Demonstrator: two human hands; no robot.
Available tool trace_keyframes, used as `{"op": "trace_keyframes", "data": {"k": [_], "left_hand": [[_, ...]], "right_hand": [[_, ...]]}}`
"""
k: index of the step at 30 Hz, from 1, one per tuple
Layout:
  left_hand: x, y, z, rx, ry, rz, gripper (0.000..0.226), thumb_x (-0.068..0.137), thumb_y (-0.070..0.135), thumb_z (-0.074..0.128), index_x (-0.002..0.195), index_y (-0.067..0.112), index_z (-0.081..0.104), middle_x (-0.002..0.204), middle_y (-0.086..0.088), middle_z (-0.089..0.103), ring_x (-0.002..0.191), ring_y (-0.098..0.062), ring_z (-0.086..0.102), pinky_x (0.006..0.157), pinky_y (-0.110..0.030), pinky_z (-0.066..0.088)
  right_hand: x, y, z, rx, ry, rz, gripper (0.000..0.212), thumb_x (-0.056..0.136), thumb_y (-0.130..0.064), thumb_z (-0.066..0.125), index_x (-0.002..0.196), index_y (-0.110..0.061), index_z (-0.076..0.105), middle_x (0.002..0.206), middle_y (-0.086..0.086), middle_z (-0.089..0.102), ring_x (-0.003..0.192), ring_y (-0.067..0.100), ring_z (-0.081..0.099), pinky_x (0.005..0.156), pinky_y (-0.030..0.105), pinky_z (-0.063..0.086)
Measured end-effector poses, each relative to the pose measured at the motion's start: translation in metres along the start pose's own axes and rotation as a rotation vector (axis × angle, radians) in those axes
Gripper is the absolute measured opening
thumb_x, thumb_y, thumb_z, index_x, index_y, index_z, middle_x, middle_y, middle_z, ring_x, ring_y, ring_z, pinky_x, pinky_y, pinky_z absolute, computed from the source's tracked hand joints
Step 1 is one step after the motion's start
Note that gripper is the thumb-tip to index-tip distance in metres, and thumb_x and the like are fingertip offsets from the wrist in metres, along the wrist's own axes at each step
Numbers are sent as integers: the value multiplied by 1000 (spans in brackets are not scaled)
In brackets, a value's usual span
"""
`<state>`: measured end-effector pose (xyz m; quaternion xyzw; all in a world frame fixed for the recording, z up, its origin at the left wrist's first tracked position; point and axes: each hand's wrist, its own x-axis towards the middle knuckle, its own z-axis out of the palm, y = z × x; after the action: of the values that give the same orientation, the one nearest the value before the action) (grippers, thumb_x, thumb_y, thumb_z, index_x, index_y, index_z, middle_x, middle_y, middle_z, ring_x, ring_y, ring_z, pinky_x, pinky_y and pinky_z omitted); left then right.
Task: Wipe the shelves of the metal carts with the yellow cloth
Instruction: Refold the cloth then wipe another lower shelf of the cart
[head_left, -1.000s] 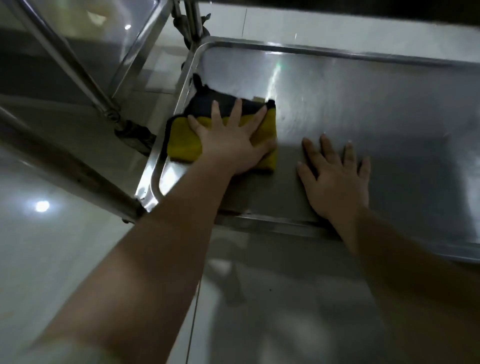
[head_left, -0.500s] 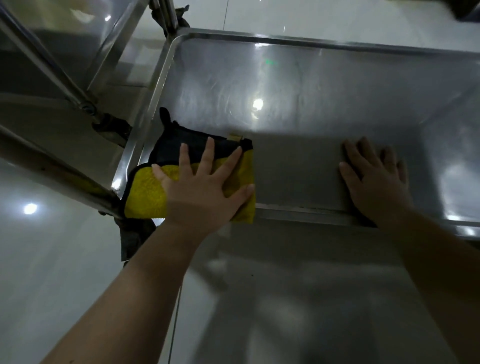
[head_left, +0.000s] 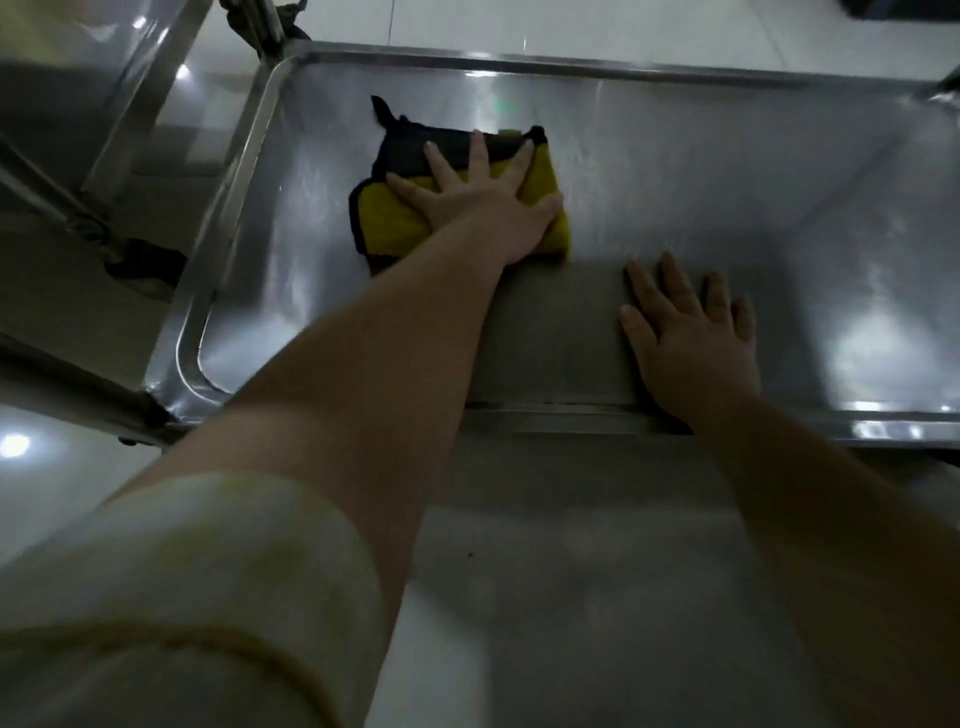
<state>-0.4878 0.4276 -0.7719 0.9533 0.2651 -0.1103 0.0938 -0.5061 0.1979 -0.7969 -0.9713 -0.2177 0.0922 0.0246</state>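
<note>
A folded yellow cloth (head_left: 384, 221) with a black side lies flat on the steel cart shelf (head_left: 727, 171), left of the shelf's middle. My left hand (head_left: 483, 195) presses down on the cloth with straight, spread fingers. My right hand (head_left: 691, 338) rests flat on the bare shelf close to its front rim, to the right of the cloth and apart from it. Both forearms reach in over the front rim.
The shelf has a raised rim (head_left: 234, 171) all round. A second metal cart (head_left: 104, 78) stands to the left, its frame and caster (head_left: 140, 260) close by. Glossy tiled floor (head_left: 519, 597) lies below and beyond the shelf.
My left hand has pushed the cloth from the shelf's front-left corner away from me and to the right. My right hand stays flat near the front rim.
</note>
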Motion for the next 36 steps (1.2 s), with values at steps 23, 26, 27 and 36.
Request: {"op": "trace_keyframes", "data": {"k": [23,26,27,36], "left_hand": [[-85,15,36,31,35,132,71,86,82,10,148,55,-12,164,1,-17,146,-45,-19,100,-81,-11],[-123,-29,44,93,68,226,70,82,85,8,144,62,-13,164,10,-15,149,-35,-16,106,-77,-8],[-130,-54,42,94,95,210,70,80,86,7,143,64,-13,164,12,-13,150,-33,-14,107,-76,-7],[-137,-56,42,-19,98,-138,74,83,84,10,149,56,-9,165,2,-13,146,-46,-16,101,-81,-9]], "right_hand": [[-2,-13,0,15,1,11,54,102,-55,12,153,-48,-3,164,-12,-8,150,30,-11,120,52,-8],[-4,-8,0,33,0,-1,54,102,-56,14,153,-48,-2,164,-13,-7,151,28,-11,120,51,-8],[-5,-8,0,41,5,-3,55,102,-56,15,153,-48,-2,164,-13,-7,151,28,-11,120,50,-8],[-9,-24,2,33,12,0,55,102,-54,16,154,-45,1,165,-11,-5,150,32,-10,119,52,-9]]}}
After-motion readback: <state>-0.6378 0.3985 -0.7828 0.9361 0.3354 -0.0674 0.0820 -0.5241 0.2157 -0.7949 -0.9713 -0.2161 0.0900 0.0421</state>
